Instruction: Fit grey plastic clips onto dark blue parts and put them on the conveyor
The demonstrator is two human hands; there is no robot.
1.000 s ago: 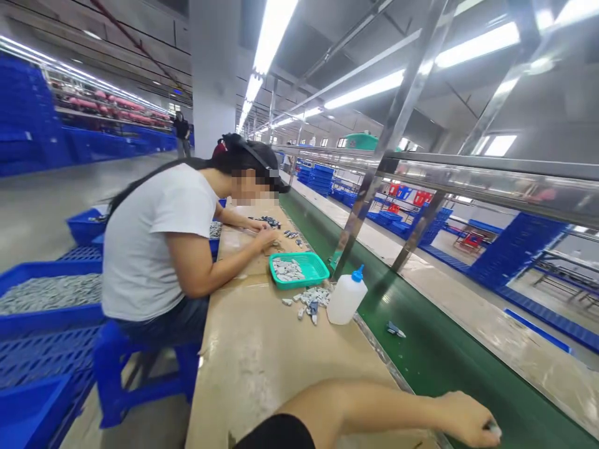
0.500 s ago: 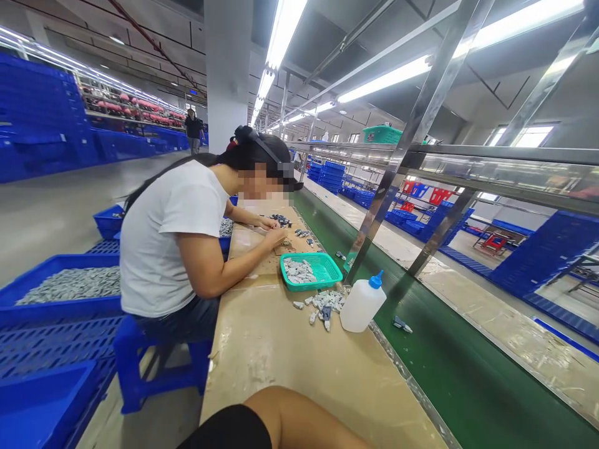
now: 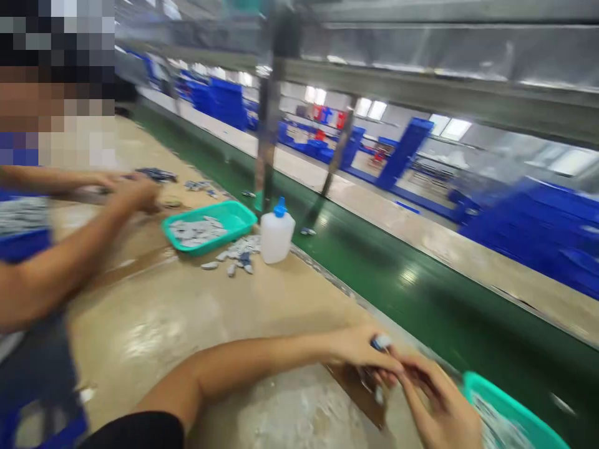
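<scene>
Tan tabletop [image 3: 281, 302] (glossy) beneath hands [image 3: 362, 349] [image 3: 444, 402].

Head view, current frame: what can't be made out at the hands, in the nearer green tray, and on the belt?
- Pale part at left hand, head view: blur and fingers hide its shape.
- Right hand, head view: blur hides whether it grips anything.
- Nearer green tray, head view: bottom edge cuts it off; contents blurred.
- Piece on belt, head view: too small, blurred to identify.

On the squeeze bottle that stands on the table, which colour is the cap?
The cap is blue; it shows best in the head view.
</scene>
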